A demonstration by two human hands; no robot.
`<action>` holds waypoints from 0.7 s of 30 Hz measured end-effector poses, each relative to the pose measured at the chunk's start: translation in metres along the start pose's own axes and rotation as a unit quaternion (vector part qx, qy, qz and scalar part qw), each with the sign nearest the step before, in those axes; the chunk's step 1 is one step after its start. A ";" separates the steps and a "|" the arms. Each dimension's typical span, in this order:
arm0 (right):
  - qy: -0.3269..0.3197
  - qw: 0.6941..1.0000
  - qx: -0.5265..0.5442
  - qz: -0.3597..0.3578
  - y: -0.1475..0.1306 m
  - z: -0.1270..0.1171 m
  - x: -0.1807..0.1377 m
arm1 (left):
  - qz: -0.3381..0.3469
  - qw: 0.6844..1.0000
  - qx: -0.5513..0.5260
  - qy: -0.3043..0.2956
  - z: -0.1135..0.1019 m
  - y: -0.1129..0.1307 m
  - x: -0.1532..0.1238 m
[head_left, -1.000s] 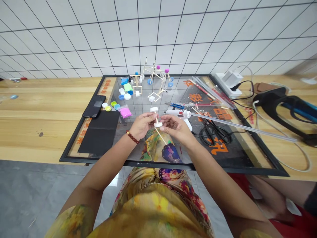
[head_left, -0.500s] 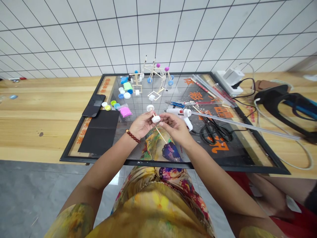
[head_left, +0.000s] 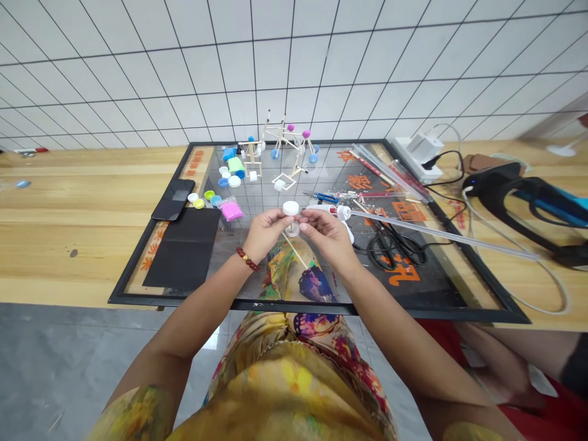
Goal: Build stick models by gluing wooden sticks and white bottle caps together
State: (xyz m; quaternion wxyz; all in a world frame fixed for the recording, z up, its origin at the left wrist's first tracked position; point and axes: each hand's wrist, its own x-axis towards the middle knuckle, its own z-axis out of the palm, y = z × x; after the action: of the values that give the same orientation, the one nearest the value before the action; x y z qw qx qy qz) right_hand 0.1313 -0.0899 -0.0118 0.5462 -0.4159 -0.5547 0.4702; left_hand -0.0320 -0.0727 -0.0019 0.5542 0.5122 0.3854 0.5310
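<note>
Two white bottle caps joined by a short stick stand upright between my hands, one cap [head_left: 290,208] on top and the other below. My left hand [head_left: 267,233] is closed, thumb and fingers pinching this piece from the left. From the right, the fingertips of my right hand [head_left: 328,236] close in on it; whether they grip or only touch it is hard to see. Below my fingers a thin wooden stick [head_left: 297,252] lies on the glass. A white glue gun [head_left: 321,210] with a long clear glue stick [head_left: 441,233] lies just beyond my right hand.
Small stick models [head_left: 287,138] stand at the back of the black-framed glass board [head_left: 184,300]. Coloured caps, a pink packet [head_left: 230,209], a phone [head_left: 173,199] and black paper [head_left: 184,248] lie left. Blue tweezers [head_left: 325,197], cables [head_left: 395,245] and a power strip [head_left: 413,159] are right.
The joined caps have turned from tilted to upright, one above the other. My right fingers have come closer to them. The view has shifted slightly.
</note>
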 end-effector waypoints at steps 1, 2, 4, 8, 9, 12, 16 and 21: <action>0.003 1.000 0.000 -0.005 0.000 0.000 0.000 | 0.022 0.999 0.030 0.001 0.000 0.000 0.000; 0.005 1.000 -0.003 -0.012 0.000 0.001 0.000 | 0.044 0.997 0.059 0.002 -0.001 0.001 0.000; 0.015 0.999 -0.016 -0.037 -0.001 0.002 -0.001 | 0.080 0.991 0.107 0.006 -0.001 0.002 -0.001; 0.041 0.993 -0.067 -0.087 -0.005 0.002 -0.002 | 0.120 0.978 0.168 0.004 0.000 0.005 -0.005; 0.041 0.992 -0.076 -0.097 -0.006 0.002 -0.002 | 0.124 0.975 0.184 -0.001 0.000 0.006 -0.006; 0.032 0.989 -0.095 -0.110 -0.008 0.002 -0.003 | 0.125 0.966 0.222 -0.032 0.001 0.007 -0.008; 0.028 0.987 -0.110 -0.112 -0.010 0.003 -0.004 | 0.114 0.966 0.222 -0.060 0.001 0.007 -0.009; 0.009 0.986 -0.111 -0.123 -0.015 0.001 -0.004 | 0.084 0.980 0.177 -0.043 0.003 0.010 -0.009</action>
State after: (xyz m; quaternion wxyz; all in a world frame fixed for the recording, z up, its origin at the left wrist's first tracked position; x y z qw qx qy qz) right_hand 0.1314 -0.0974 0.0016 0.5555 -0.4068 -0.6455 0.3307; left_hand -0.0326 -0.0832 0.0070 0.4244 0.6548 0.4048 0.4766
